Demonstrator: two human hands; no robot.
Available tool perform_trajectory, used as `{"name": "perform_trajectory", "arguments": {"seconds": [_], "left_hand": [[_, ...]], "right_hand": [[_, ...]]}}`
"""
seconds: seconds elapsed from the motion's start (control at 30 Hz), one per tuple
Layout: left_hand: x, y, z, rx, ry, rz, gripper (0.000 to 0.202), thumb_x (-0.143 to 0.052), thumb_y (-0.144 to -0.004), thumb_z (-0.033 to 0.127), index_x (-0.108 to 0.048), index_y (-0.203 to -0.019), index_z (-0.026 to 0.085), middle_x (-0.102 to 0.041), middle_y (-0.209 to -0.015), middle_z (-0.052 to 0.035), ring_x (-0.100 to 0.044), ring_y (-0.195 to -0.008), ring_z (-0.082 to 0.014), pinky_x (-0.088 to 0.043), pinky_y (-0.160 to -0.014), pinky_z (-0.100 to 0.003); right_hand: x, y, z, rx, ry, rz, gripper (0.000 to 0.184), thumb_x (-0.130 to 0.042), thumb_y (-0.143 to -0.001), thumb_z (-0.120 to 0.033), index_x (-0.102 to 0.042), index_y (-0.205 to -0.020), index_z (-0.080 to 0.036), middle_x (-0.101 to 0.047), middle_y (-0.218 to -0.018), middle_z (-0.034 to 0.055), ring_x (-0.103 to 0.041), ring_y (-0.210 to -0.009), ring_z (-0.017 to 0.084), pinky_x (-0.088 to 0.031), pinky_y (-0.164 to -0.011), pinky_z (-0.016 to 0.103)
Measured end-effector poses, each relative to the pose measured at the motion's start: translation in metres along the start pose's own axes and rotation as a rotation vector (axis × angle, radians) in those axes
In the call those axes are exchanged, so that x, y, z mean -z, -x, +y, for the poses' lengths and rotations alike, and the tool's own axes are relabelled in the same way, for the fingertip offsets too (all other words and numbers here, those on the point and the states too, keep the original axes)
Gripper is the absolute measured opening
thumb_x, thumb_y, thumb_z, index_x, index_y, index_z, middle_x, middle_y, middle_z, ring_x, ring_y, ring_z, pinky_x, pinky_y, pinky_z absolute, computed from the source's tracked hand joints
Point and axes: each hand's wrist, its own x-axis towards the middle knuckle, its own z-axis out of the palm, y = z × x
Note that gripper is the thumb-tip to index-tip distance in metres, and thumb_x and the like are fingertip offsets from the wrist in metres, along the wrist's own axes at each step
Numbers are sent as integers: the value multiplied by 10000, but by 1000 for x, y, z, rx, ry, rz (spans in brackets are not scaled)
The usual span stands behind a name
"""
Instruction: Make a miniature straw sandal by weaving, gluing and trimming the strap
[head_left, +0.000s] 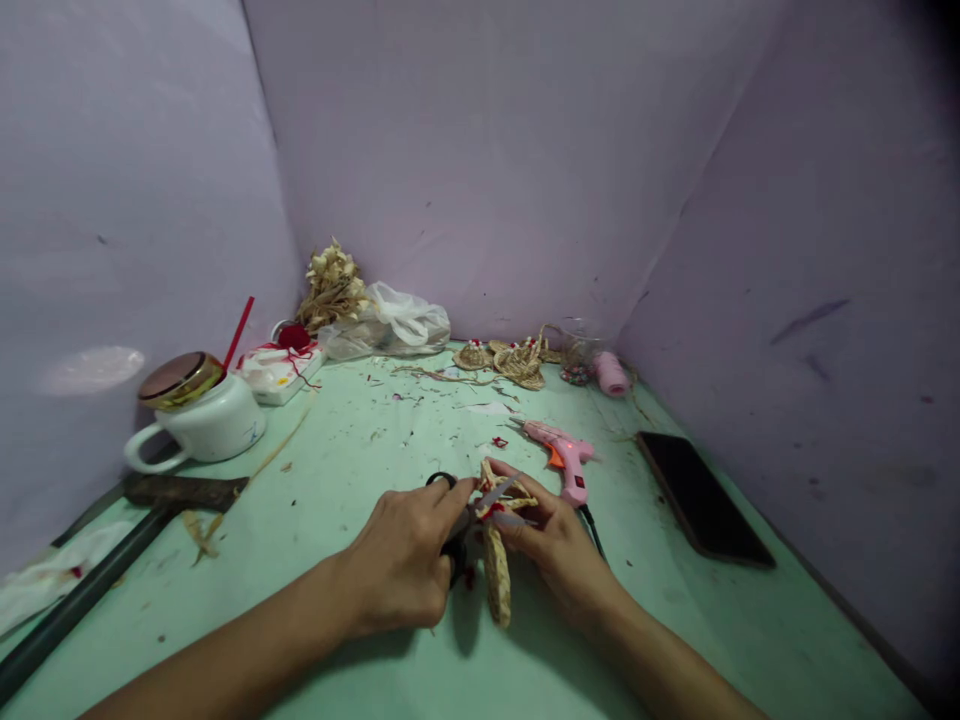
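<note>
At mid-bench [337, 470], left of a pink glue gun [566, 460], the left hand [401, 565] grips scissors [491, 495], blades parted at a woven straw piece [496, 580] pinched in the right hand [559, 545]. Trimming looks to be the step in hand, and a clean snip calls for a steady hold.

We are reaching both bare forearms in from the lower edge, and they are converging toward the middle. Our left hand [401, 565] is lying knuckles-up, fingers curling closed in a grip, thumb and index finger stretching forward and to the right. Our right hand [559, 545] is sitting just beside it, its back turning up and outward, fingers folding under in a pinch. The fingertips of the two hands are nearly meeting, and we are holding both wrists low.
</note>
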Motion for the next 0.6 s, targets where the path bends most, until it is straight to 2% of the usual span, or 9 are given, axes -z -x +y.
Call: {"name": "perform_trajectory", "arguments": {"seconds": [0.27,0.33,0.47,0.6], "left_hand": [[-3,0,-6,-51,45,-18,526,-442,-630,68,-408,-1133,216,-591,-847,-27,-580,-775,-195,-476,-662,-317],[-1,-1,-5,-40,7,-28,548,-451,-625,77,-398,-1154,213,-589,-844,-30,-579,-767,-203,-475,-659,-329],[2,-2,-2,-15,-83,0,653,-492,-602,114,-339,-1231,195,-565,-962,-76,-563,-833,-243,-474,-693,-377],[-3,-1,-5,-16,-16,-11,625,-483,-605,88,-356,-1204,216,-582,-931,-51,-570,-825,-221,-476,-695,-339]], "right_hand": [[5,0,0,45,11,-15,573,-740,-641,-281,-556,-1181,-226,-667,-927,28,-592,-793,184,-438,-765,344],[4,0,0,47,25,-1,570,-749,-629,-269,-567,-1167,-223,-669,-923,25,-590,-799,180,-437,-770,334],[1,-1,-2,10,87,39,550,-759,-603,-237,-597,-1128,-219,-682,-881,11,-591,-799,173,-438,-746,305],[1,-2,-2,28,110,54,562,-753,-582,-171,-605,-1121,-225,-685,-876,3,-595,-791,172,-431,-772,312]]}}
